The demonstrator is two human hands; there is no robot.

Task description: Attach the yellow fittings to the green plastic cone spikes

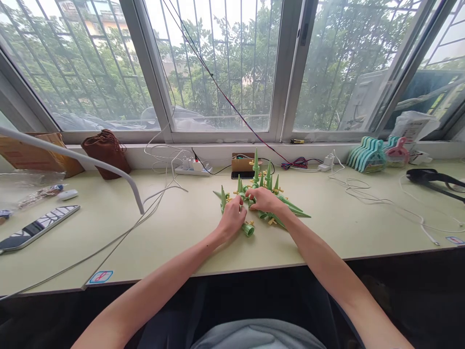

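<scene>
A heap of green cone-shaped plastic spikes [290,207] with small yellow valves lies on the pale green table [181,242] in front of me. Several spikes stand upright at the back of the heap. My left hand [232,218] rests at the heap's left side, its fingers curled round a green spike whose round end sticks out below the palm. Over the middle of the heap, my right hand [264,199] has its fingers closed on the green pieces, its fingertips almost meeting those of my left hand.
A white power strip [193,167] and loose white cables [385,198] run along the back. A brown pouch [106,151], a cardboard box [36,152], a white lamp arm [80,162] and a flat patterned object [38,227] sit left. Teal hangers [368,154] and a black strap [434,178] sit right.
</scene>
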